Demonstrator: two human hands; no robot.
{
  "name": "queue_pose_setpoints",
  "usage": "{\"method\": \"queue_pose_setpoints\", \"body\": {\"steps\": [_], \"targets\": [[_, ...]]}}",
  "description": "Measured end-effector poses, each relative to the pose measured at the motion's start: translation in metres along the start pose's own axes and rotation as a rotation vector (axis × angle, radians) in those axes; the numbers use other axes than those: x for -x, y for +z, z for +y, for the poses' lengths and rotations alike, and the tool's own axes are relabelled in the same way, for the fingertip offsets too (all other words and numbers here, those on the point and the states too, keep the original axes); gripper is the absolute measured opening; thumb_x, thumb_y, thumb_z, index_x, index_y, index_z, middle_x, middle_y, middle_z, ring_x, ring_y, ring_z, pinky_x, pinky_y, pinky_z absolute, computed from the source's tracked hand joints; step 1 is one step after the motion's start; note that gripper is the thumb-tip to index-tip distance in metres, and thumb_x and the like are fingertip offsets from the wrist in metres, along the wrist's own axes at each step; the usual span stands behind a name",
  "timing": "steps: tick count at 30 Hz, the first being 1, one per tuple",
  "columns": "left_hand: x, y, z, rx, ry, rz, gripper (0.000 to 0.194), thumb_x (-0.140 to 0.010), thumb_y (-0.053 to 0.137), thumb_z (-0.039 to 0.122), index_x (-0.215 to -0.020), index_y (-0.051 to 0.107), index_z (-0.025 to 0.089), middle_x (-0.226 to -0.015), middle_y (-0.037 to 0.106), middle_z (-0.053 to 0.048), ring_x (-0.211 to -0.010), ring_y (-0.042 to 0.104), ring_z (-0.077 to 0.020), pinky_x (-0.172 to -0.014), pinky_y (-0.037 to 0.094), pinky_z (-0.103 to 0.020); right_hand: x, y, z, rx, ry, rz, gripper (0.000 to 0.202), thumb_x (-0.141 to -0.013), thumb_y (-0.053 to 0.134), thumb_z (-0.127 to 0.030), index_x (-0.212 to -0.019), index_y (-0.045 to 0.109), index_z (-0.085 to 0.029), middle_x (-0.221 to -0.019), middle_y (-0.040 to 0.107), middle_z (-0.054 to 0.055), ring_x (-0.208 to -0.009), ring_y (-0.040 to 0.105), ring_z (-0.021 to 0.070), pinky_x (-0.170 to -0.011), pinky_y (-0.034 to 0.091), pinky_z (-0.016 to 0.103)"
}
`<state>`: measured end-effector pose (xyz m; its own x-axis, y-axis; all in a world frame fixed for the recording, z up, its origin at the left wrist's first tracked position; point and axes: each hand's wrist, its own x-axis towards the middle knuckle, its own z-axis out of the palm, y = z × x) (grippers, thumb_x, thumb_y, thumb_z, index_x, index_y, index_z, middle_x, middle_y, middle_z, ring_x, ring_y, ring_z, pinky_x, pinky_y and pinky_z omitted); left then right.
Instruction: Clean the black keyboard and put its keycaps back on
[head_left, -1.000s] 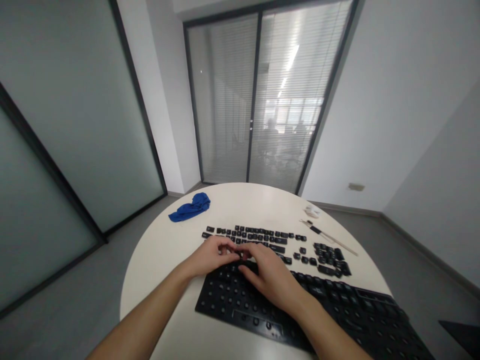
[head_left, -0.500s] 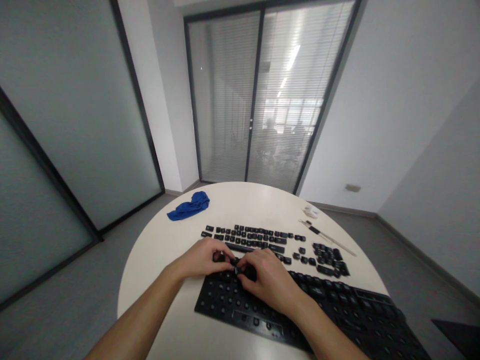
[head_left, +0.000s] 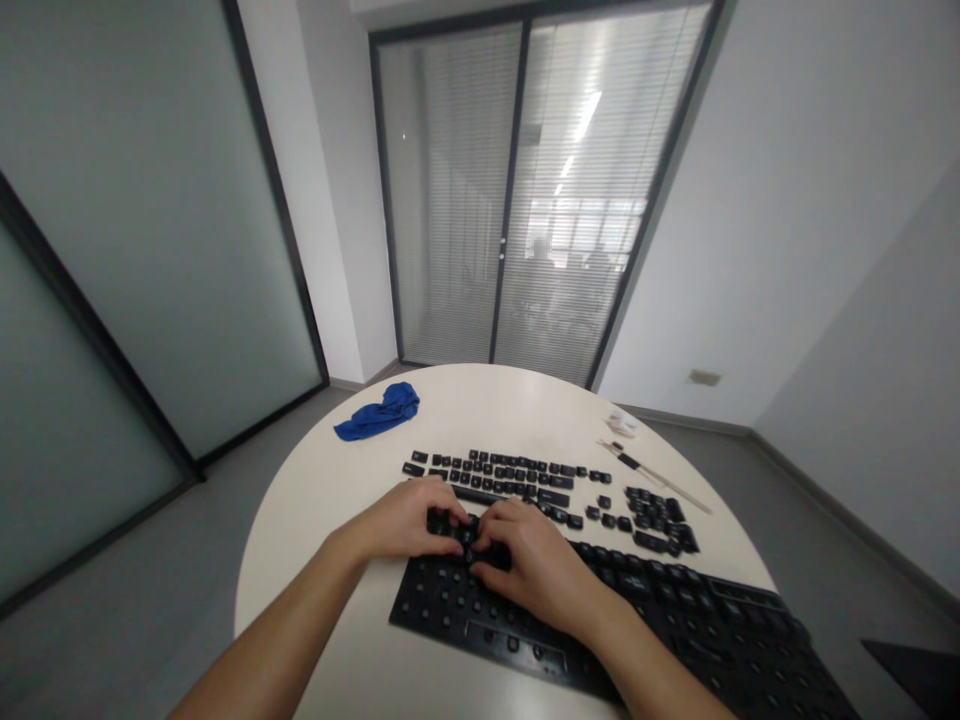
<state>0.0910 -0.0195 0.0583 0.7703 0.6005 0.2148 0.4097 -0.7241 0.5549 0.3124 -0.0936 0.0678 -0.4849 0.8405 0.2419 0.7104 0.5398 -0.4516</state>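
Note:
A black keyboard [head_left: 517, 622] lies across the front of the table, several of its key positions bare with only small posts showing. At its upper left, my left hand [head_left: 416, 517] has thumb and index finger curled at the left side of a small black keycap [head_left: 469, 537]. From the other side my right hand [head_left: 529, 555] bends its index finger and thumb against the same keycap. My fingers partly cover it, and whether it is seated on the board cannot be made out. Loose keycaps [head_left: 517, 475] lie in rows just behind my hands.
More loose keycaps [head_left: 656, 510] sit to the right, beside a thin brush-like tool [head_left: 630, 461] and a small white item [head_left: 622, 424]. A crumpled blue cloth [head_left: 379, 412] rests at the back left of the round white table [head_left: 300, 520].
My fingertips have shifted slightly left and spread a little, so more of the keycap between them shows. The keyboard and the loose keycaps stay where they were.

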Motion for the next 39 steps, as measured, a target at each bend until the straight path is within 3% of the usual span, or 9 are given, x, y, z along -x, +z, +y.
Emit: {"method": "queue_pose_setpoints", "body": {"steps": [11,29,39], "targets": [[-0.001,0.0,0.005,0.025,0.001,-0.011,0.024,-0.077,0.078,0.038,-0.097,0.075,0.025,-0.087,0.068,-0.001,-0.085,0.061,-0.0194,-0.076,0.044,-0.029,0.001,0.001,0.005,0.004,-0.021,0.004,0.009,-0.08,0.077,-0.026,-0.088,0.073,-0.024,-0.096,0.068,0.002,-0.096,0.06,0.0218,-0.086,0.045,0.034],[-0.003,0.004,0.01,0.004,-0.03,-0.001,0.022,-0.077,0.078,0.03,-0.098,0.074,0.026,-0.083,0.064,0.001,-0.081,0.06,-0.0176,-0.073,0.042,-0.027,0.0,-0.004,0.001,-0.01,0.007,-0.021,0.009,-0.079,0.08,-0.026,-0.086,0.074,-0.024,-0.096,0.068,0.002,-0.096,0.06,0.0213,-0.087,0.045,0.033],[-0.005,0.005,0.016,0.043,-0.159,-0.035,0.03,-0.072,0.076,0.029,-0.102,0.074,0.025,-0.085,0.066,0.001,-0.078,0.061,-0.0174,-0.068,0.042,-0.025,0.0,0.0,0.004,-0.067,0.047,-0.017,0.008,-0.078,0.081,-0.026,-0.083,0.075,-0.024,-0.097,0.068,0.001,-0.098,0.059,0.0215,-0.087,0.045,0.032]]}}
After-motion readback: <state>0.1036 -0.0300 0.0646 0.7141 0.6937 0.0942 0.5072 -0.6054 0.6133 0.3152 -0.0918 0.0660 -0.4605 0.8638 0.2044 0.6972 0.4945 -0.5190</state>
